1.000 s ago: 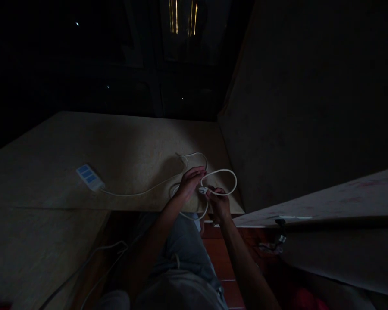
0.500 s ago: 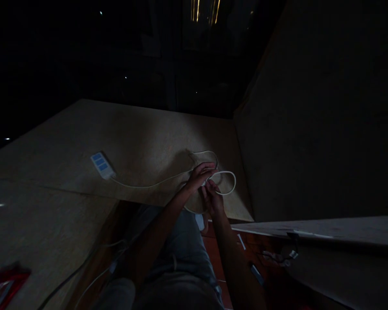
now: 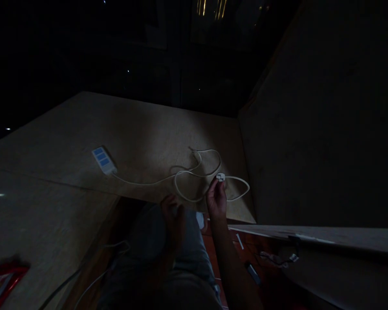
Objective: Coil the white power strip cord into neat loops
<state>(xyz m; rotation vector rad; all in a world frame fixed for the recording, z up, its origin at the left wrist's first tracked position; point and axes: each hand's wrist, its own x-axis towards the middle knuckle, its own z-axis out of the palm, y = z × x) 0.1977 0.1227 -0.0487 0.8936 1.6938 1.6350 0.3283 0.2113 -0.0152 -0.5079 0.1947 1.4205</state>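
Right hand: raised over the front edge of the tabletop, the right hand point(image 3: 217, 201) pinches the plug point(image 3: 220, 177) between thumb and fingertips. The hold looks small, so a tug on the cord could twist the plug or pull it out.
Plug: at the top of the fingers, its face towards the camera; the dim light hides the detail, which could lead to a misjudged angle.
Left hand: the left hand point(image 3: 173, 215) hangs over the lap, just off the table's front edge, loosely curled with the thumb apart from the fingers and nothing visible in it. It is blurred; being near the loops, it could snag one.
Cord: the white cord point(image 3: 183, 171) bows out to the right of the plug, and more loops lie crossed on the table beside the right hand. Those crossings could tighten into a knot if one end is pulled hard.
Power strip: the power strip point(image 3: 103, 161) lies well to the left, blue panels up, the cord leaving its near end. With slack caught in the loops, a pull could drag it across the tabletop point(image 3: 132, 133).
Floor: a dark object point(image 3: 254, 273) lies low on the right, where a misplaced foot could hit it.
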